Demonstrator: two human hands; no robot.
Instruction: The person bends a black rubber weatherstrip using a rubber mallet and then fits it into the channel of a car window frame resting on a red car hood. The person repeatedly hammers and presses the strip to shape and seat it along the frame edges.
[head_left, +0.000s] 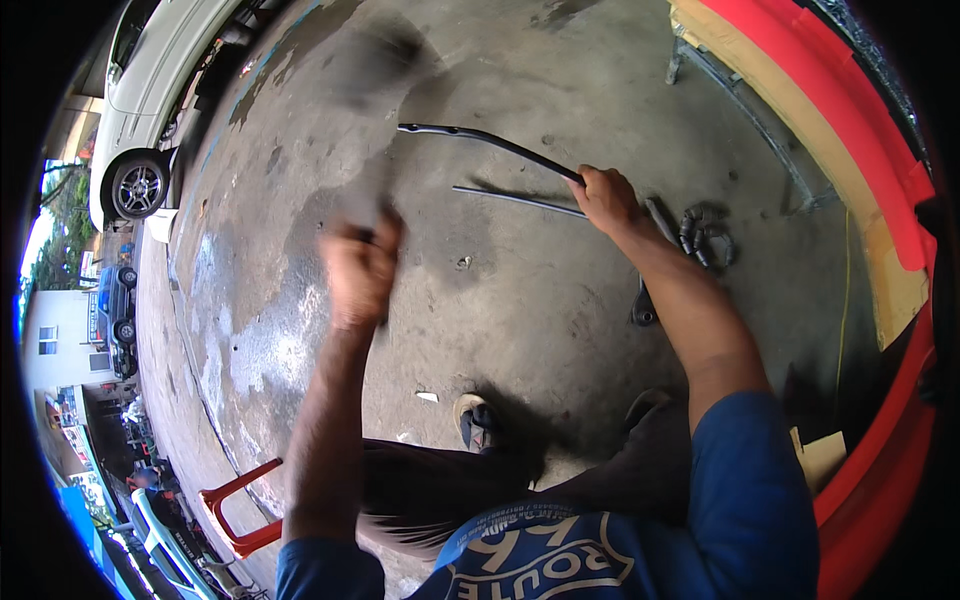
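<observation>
My right hand [608, 203] is closed round one end of a dark bent metal bar [505, 148], which reaches left over the concrete floor. Holes show near the bar's flattened far end. My left hand [360, 268] is closed on the handle of what looks like a hammer, raised and smeared by motion. Its large dark head [378, 62] is a blur beyond the bar's tip, apart from it in the picture. Below the bar, a thin straight metal rod [515, 199] lies on the floor.
Several dark sockets or joint pieces [705, 237] and a wrench-like tool [643, 305] lie by my right forearm. A red panel [830, 100] with cardboard [745, 55] and a metal stand [745, 105] curves along the right. A white car [150, 110] and red frame [238, 540] are leftward.
</observation>
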